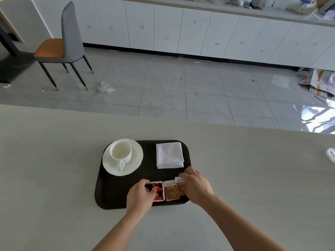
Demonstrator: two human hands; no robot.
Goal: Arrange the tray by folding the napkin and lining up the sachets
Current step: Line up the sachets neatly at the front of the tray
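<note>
A black tray (112, 192) lies on the pale table. A folded white napkin (169, 155) rests at its back right. Along the tray's near edge three sachets sit side by side: a red and black sachet (159, 191), a brown sachet (171, 190), and a second brown sachet (181, 185) slightly further back. My left hand (140, 195) pinches the left edge of the red and black sachet. My right hand (196, 186) rests its fingers on the right brown sachet, covering part of it.
A white cup (121, 152) stands on a white saucer (135, 165) at the tray's back left. A clear plastic object (330, 154) lies at the table's right edge. Beyond the table are tiled floor, a grey chair (67, 42) and white cabinets.
</note>
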